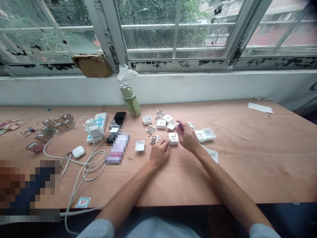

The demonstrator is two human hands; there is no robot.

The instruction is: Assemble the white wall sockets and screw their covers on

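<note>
A white wall socket lies face up on the wooden table, between my two hands. My left hand is closed, its fingertips pressed against the socket's left edge. In a pinch, my right hand grips a screwdriver, whose thin shaft slants down onto the socket's face; fingers hide most of its handle. Just beyond my left hand is an opened socket insert, with a white cover to its left. More white socket parts cluster behind. Beside my right forearm sit another socket and an empty housing.
A green flask stands near the wall. Leftward are a phone, a power strip, looped white cables, an earphone case and several small clear boxes. A paper strip lies at far right.
</note>
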